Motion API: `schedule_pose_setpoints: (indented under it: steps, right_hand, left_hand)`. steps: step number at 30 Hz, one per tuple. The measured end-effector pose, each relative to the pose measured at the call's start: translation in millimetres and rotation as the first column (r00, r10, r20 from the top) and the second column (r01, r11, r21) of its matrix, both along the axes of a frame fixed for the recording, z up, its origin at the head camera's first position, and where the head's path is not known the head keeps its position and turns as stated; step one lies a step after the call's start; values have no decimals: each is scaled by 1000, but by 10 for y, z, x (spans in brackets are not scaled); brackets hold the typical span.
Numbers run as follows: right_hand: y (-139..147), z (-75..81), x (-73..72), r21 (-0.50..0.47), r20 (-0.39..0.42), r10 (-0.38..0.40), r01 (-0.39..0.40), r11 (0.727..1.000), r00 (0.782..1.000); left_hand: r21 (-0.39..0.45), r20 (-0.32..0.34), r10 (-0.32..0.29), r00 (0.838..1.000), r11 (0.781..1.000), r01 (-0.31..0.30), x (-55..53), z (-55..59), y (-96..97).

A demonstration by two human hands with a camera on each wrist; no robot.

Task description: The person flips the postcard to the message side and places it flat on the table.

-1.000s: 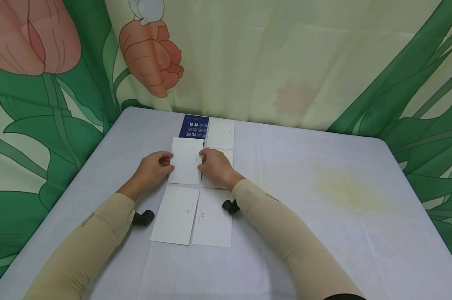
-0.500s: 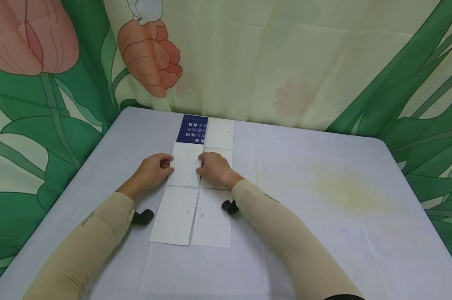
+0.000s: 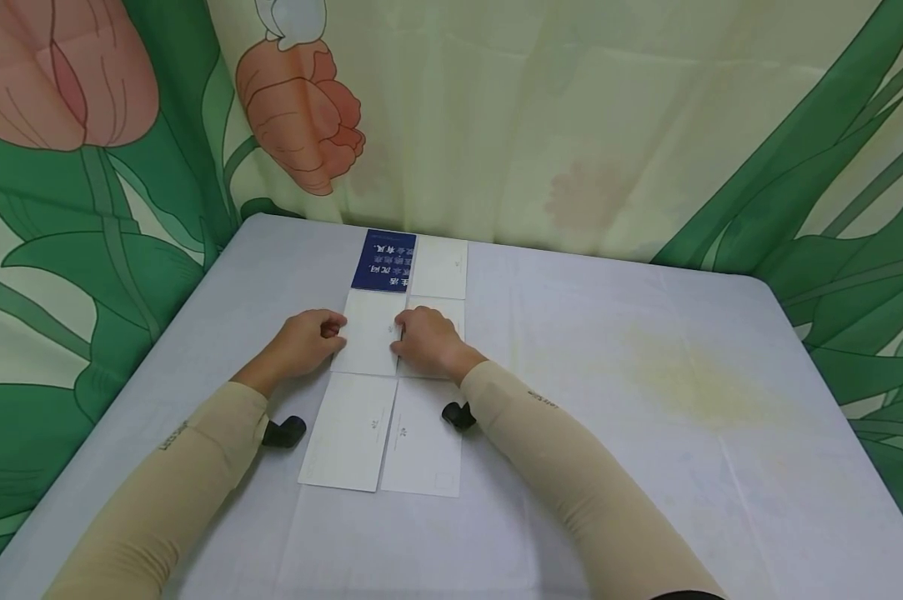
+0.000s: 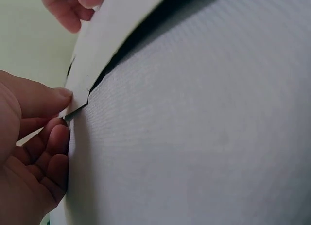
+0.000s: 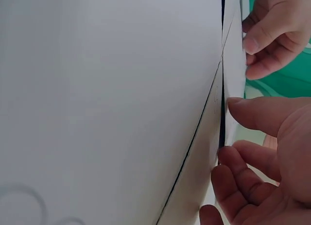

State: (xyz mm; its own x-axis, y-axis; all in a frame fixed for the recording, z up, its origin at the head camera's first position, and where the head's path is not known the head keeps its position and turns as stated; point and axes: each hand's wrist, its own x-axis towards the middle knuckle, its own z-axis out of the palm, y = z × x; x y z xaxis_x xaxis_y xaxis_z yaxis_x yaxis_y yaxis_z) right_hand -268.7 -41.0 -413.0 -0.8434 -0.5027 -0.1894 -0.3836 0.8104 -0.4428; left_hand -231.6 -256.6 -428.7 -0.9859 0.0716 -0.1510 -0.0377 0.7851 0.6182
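Observation:
Both hands are on a white postcard (image 3: 368,333) in the left column of a two-column layout on the table. My left hand (image 3: 304,342) pinches its left edge between thumb and fingers. At its right edge, my right hand (image 3: 430,343) grips with thumb and fingertips. The card lies close over the table, just below a dark blue postcard (image 3: 384,261) with white lettering. Another white postcard (image 3: 438,308) is partly hidden under the right hand. In the right wrist view, the right thumb (image 5: 248,111) rests along the card's edge.
A white postcard (image 3: 439,267) lies at the back right of the layout. Two more, a left one (image 3: 349,432) and a right one (image 3: 423,437), form the front row. The white-covered table (image 3: 609,375) ends at a flower-printed curtain (image 3: 511,125).
The held postcard has come down and toward the person, uncovering more of the blue postcard's lower part. Both hands have moved slightly nearer along with it, keeping their grip.

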Motion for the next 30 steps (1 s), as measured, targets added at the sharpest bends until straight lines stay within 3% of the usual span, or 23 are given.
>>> schedule_pose_setpoints:
  steps: [5, 16, 30]
  right_hand:
    - [-2, -12, -6, 14, -20, 8, -7, 1000, 1000]
    - [3, -17, 9, -15, -16, -12, 12, 1000, 1000]
    - [-2, -8, 29, 30, -41, 1, 0, 1000, 999]
  left_hand:
    - [-7, -10, -27, 1000, 1000, 27, -4, -7, -12]
    - [-1, 5, 4, 1000, 1000, -4, 1, -28, -8]
    - [4, 13, 2, 1000, 1000, -2, -8, -27, -7]
